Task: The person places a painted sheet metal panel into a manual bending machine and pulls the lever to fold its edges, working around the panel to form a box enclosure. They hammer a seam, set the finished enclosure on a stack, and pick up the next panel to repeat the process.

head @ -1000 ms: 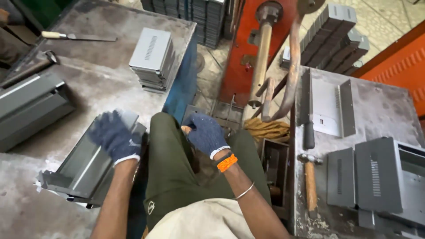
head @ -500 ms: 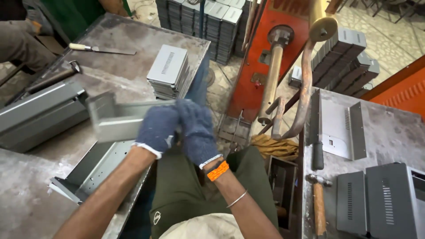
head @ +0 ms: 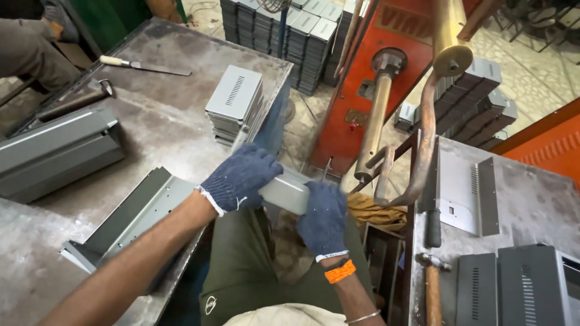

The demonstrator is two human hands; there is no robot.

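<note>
Both gloved hands gripped one grey sheet-metal panel (head: 289, 192) over the lap.

The left hand (head: 240, 178) wrapped its upper end and the right hand (head: 323, 217) its lower; even grips would keep it level. Left lay a channel (head: 130, 214), ahead a stack of vented covers (head: 234, 99), right a hammer (head: 432, 287).

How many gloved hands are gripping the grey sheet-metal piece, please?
2: the left hand in a blue knitted glove grips the grey sheet-metal piece from its left, the right hand from its right.
</note>
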